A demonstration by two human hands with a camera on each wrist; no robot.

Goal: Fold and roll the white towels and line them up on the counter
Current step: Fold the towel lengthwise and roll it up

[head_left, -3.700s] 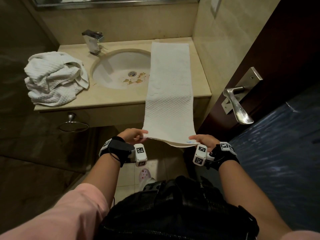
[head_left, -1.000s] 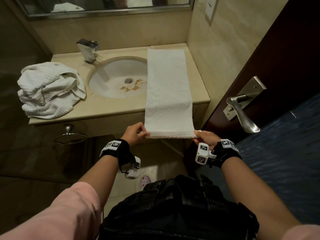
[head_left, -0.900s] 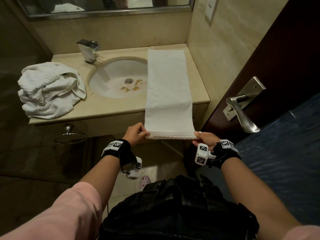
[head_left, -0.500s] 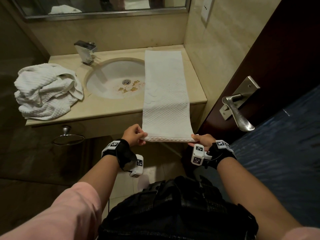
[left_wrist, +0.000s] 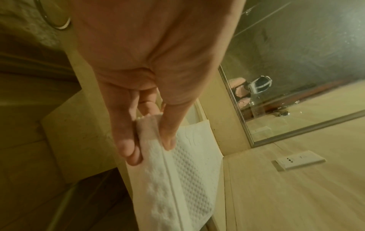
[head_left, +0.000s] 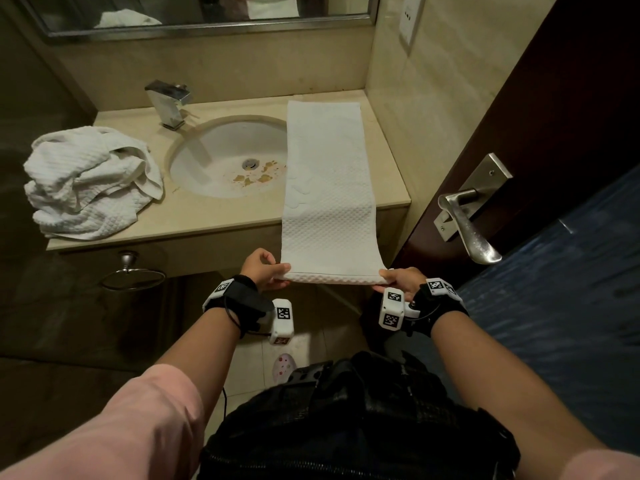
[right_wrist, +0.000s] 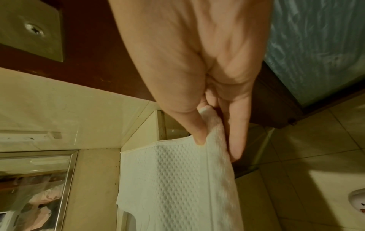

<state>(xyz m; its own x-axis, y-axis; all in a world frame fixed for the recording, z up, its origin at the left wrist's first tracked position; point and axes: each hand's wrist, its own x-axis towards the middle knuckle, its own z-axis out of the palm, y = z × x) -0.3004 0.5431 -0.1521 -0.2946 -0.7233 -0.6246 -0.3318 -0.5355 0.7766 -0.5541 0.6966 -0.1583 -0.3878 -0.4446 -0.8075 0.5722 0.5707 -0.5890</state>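
1. The folded towel (head_left: 329, 188) is white, with a raised dot weave and a plain band near its end.
2. The crumpled towel (head_left: 86, 181) at the counter's left edge is white with a waffle texture.
3. The counter (head_left: 214, 216) is beige.
4. The sink (head_left: 225, 161) is white with brown stains.
5. The sleeve (head_left: 138, 420) is pink.

Left hand (left_wrist: 150, 87) pinches white towel (left_wrist: 183, 179) corner.
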